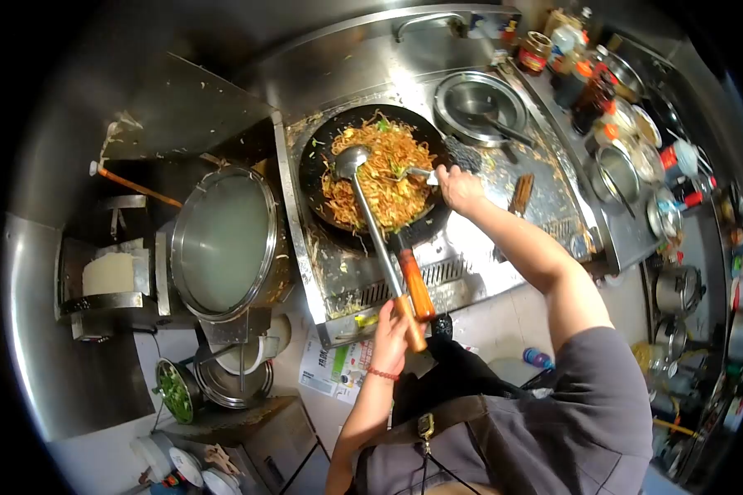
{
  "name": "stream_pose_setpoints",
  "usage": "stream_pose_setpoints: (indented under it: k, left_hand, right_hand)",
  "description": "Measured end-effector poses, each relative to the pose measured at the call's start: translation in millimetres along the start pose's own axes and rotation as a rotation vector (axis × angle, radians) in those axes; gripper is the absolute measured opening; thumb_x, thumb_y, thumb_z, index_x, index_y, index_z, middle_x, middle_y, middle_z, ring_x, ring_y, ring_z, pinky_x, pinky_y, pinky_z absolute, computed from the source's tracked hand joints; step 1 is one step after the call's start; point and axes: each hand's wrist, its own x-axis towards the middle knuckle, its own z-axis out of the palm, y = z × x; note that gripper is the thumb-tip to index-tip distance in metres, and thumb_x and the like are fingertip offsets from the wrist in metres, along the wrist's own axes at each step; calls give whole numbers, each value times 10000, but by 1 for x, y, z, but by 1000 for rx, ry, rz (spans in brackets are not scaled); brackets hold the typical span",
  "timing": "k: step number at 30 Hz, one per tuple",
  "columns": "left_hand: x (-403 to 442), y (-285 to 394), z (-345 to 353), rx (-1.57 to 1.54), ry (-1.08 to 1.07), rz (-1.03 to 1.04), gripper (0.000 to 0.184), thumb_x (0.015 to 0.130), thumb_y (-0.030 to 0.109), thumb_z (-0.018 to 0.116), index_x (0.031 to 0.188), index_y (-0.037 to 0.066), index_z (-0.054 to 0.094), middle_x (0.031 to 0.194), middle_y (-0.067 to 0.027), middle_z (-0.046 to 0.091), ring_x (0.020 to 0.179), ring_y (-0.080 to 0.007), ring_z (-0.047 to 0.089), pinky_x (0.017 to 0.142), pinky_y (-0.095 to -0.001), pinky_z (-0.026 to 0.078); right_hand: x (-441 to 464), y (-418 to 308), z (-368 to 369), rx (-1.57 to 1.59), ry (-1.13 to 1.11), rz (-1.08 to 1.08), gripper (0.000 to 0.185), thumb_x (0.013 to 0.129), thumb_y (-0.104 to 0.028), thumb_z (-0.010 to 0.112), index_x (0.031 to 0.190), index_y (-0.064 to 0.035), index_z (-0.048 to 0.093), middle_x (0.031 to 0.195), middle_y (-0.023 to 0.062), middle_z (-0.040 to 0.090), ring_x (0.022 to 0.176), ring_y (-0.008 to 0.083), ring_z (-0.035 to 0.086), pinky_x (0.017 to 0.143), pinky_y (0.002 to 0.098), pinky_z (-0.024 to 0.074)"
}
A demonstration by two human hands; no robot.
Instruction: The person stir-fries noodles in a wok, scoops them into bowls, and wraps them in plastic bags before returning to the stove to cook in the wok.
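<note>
Fried noodles with bits of green fill a black wok on the stove. My left hand is closed around the wooden handle of a long ladle, whose bowl rests face down on the left part of the noodles. Just right of the ladle's grip, the wok's orange-brown handle points toward me. Over the wok's right rim, my right hand grips a slim metal utensil; its tip is among the noodles, so its exact kind is hidden.
Left of the stove stands a large pot of cloudy liquid. A steel basin with a dark ladle sits behind right. A brush lies on the stovetop. Bottles and jars crowd the right shelf. Greens fill a bowl low left.
</note>
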Motion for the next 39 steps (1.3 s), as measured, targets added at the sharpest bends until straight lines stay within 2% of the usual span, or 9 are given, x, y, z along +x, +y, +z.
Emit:
stream_pose_setpoints:
  k: [4,6,16,20,25,28,33,37,39]
  left_hand:
    - [-3,51,-39,492,356,-41,538,865,34,478,1329,78,210,813,-80,530,645,-140,528,575,-264,487]
    - [-6,74,-68,1135,503,402,456,843,122,555,1245,30,361,994,-184,589,834,-290,602,736,-345,479]
    - [-55,163,-118,1012,321,403,434,881,226,523,1228,-15,429,903,-200,617,808,-287,625,703,-340,470]
    - [-45,180,-134,1106,296,573,424,880,214,512,1223,-24,431,902,-229,612,820,-366,611,699,-391,471]
    - [-28,190,-142,1223,285,586,403,878,190,487,1224,-8,434,903,-253,599,809,-405,588,665,-449,456]
    - [-18,193,-143,1417,361,525,358,876,170,484,1191,2,456,857,-239,596,771,-409,577,671,-461,455]
    - [19,164,-135,1261,180,445,319,900,195,435,1156,5,440,703,-192,564,659,-448,549,637,-474,461]
    - [12,159,-118,628,68,11,397,934,187,435,1277,3,351,575,-18,470,417,-141,476,406,-267,405]
    - [-17,167,-102,547,61,47,407,939,172,436,1290,-8,335,583,32,415,406,-33,376,362,-200,340]
  right_hand:
    - [39,-22,-35,-141,-86,-210,208,912,-200,342,969,-31,450,803,177,557,654,294,616,546,376,513]
    - [65,-32,-51,-268,-74,-378,253,920,-153,319,1067,1,454,872,164,567,705,254,618,588,340,524]
    - [72,-57,-240,-597,-289,-371,289,939,-357,401,955,-84,496,616,53,510,541,171,549,440,327,466]
    - [83,-79,-266,-754,-388,-256,575,867,-574,378,914,-42,592,751,64,592,660,186,585,625,327,519]
    - [96,-48,-242,-486,-498,-311,586,812,-555,530,695,14,602,662,152,582,682,243,608,566,367,488]
    - [100,-24,-214,-269,-845,117,416,830,-457,541,848,-43,561,784,150,578,658,187,582,467,318,461]
    - [92,-1,-58,20,-746,-27,290,894,-306,401,1160,-204,350,960,148,553,598,142,517,449,262,434]
    - [139,55,98,115,-527,-320,500,944,-184,289,1410,-332,181,1101,146,533,551,106,466,434,217,413]
    - [109,-27,-40,-95,-537,-139,305,952,-288,289,1242,-253,374,870,99,511,491,111,416,390,234,376]
